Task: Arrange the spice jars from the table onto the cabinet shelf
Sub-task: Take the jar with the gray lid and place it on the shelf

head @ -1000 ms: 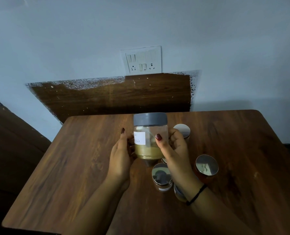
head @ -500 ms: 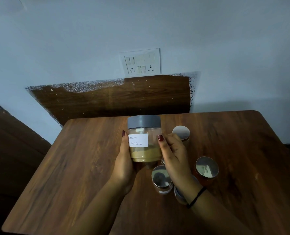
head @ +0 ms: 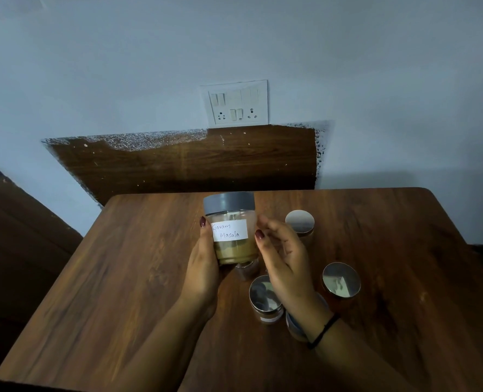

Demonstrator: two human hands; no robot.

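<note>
Head view: the left hand [head: 203,267] grasps a clear round jar with a grey lid and yellow-brown powder [head: 233,250], thumb up its side, raised off the brown wooden table [head: 121,278]. Its white label faces us: "Garam Masala". The right hand [head: 285,258] curves just beside the jar; whether it grips, I cannot tell. Three small shiny-lidded jars [head: 341,280] stand around that right hand.

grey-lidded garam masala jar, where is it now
Head view, centre: the clear grey-lidded jar is gripped by the left hand above the brown wooden table, with the right hand right of it.
</note>
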